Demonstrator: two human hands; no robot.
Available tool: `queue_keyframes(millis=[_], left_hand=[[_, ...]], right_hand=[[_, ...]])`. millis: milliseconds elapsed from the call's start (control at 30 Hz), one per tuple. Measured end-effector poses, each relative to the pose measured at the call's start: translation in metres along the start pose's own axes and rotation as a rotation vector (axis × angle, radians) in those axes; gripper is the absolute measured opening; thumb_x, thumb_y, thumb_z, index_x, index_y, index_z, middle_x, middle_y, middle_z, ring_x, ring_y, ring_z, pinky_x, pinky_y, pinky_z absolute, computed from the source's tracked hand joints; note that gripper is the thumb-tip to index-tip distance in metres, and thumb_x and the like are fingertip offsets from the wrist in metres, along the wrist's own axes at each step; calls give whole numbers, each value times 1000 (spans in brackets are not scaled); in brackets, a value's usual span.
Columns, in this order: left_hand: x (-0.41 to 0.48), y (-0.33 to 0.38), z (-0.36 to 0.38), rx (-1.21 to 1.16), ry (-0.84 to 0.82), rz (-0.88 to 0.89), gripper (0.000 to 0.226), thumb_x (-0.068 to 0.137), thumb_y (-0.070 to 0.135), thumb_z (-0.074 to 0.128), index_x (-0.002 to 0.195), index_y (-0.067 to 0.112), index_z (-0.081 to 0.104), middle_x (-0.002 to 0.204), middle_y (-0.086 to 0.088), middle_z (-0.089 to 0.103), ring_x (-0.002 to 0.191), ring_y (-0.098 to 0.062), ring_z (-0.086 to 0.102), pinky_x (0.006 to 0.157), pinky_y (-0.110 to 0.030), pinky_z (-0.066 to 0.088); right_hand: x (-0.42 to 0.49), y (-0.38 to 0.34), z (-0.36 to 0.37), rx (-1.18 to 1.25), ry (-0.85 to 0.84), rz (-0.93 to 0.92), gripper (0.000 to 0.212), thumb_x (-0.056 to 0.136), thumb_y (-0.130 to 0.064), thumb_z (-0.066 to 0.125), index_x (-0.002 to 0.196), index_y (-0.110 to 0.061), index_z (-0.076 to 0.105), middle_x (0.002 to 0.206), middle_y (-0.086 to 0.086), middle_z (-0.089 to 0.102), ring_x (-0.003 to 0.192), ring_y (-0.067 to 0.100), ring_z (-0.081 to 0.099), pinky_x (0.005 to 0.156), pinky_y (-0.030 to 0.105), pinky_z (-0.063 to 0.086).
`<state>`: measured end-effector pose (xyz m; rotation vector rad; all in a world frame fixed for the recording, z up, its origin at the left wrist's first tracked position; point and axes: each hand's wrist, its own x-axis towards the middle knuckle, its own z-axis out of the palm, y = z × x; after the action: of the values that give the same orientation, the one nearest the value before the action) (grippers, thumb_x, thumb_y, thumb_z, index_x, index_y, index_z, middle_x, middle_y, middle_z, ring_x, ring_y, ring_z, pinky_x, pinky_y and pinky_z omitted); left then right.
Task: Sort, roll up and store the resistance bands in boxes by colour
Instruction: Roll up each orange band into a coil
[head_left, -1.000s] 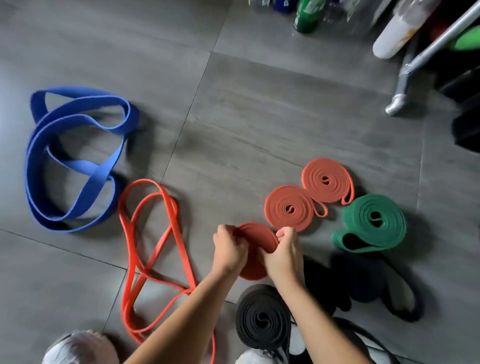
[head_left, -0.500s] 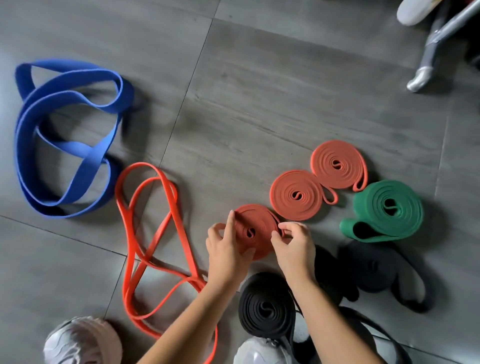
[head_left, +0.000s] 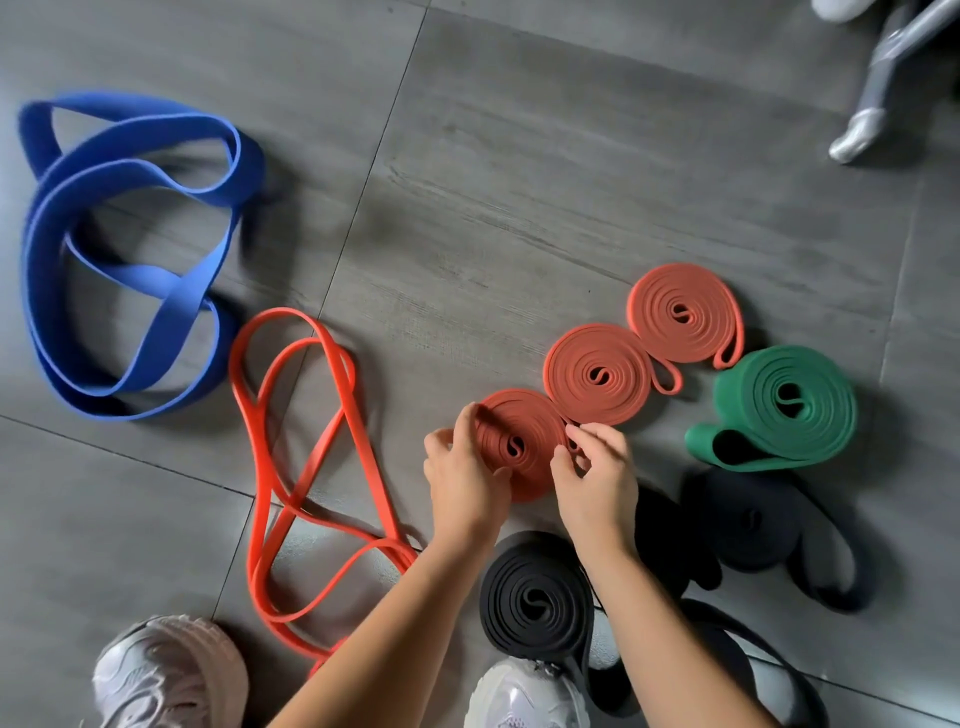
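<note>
Floor (head_left: 519, 182): grey streaked tiles. Green coil (head_left: 826, 415) as reference: rust-red coils (head_left: 597, 374) left of it, black coils (head_left: 535, 597) below, orange band (head_left: 280, 314) and blue band (head_left: 150, 275) far left.

an indoor exercise space, though home or gym cannot be told; large grey floor tiles (head_left: 493, 182) with thin grout lines run under everything; resistance bands lie all round the gripped coil (head_left: 524, 415): a loose blue band (head_left: 145, 275) far to its left, a black roll (head_left: 535, 597) just below it; a grey metal frame foot (head_left: 857, 135) stands well beyond it to the upper right; a sneaker (head_left: 171, 675) sits below and left of it
</note>
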<state>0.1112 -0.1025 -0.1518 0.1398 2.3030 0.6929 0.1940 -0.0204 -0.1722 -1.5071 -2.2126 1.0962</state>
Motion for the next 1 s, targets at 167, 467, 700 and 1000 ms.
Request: queue_keyframes(millis=[167, 467, 700, 1000], left_hand=[[6, 6, -5, 75, -58, 3, 72, 79, 9, 58, 141, 35, 30, 126, -7, 33, 111, -35, 42, 94, -33, 38], [15, -13, -33, 96, -162, 153, 72, 84, 20, 60, 146, 30, 26, 128, -5, 35, 104, -31, 55, 93, -38, 45], [-20, -99, -76, 465, 198, 328, 36, 75, 28, 66, 106, 11, 61, 106, -11, 57, 97, -36, 55, 80, -41, 49], [-44, -101, -126, 771, -152, 445, 26, 92, 22, 47, 112, 29, 63, 111, 5, 60, 114, -20, 52, 83, -31, 42]], right_hand=[[6, 0, -6, -69, -53, 61, 18, 77, -3, 68, 95, -1, 71, 100, 11, 63, 93, 29, 61, 83, 30, 43], [-15, -16, -2, -263, -21, -103, 42, 67, -6, 74, 107, -5, 62, 116, 20, 55, 105, 39, 52, 90, 36, 32], [-68, -41, 21, -271, -451, -320, 38, 70, -16, 65, 107, -9, 63, 107, 11, 60, 100, 33, 59, 88, 38, 46], [-95, -69, -14, -410, -756, -211, 35, 86, -27, 58, 120, -19, 56, 122, 3, 51, 116, 23, 48, 95, 29, 36]])
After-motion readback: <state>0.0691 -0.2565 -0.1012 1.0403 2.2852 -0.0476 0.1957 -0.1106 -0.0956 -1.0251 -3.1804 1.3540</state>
